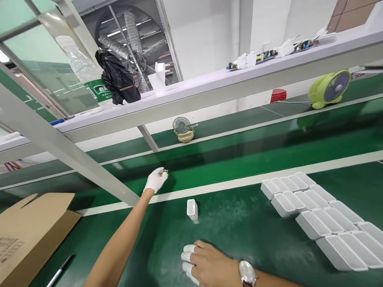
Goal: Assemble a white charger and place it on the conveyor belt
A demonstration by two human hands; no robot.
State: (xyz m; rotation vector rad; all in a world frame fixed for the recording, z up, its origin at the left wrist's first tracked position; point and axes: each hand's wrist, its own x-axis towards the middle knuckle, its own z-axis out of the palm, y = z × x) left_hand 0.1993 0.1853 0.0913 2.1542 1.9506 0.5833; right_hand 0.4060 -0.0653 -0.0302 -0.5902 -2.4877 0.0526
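Observation:
My left hand (155,180), in a white glove, reaches over the green belt beyond the pale rail. Its fingers are closed on a small electronic part (164,172) with yellow and dark bits, mostly hidden by the hand. My right hand (210,263) lies flat on the green table, white cots on its fingertips and a watch (247,273) on the wrist; nothing shows in it. Just beyond its fingers stands a small white plastic case (192,209), its open end up.
Several rows of white cases (327,223) stand at the right. A cardboard box (34,234) and a pen (59,273) lie at the left. A slanting metal post (84,160) rises beside my left arm. Small fans (183,128) stand under the shelf (193,91).

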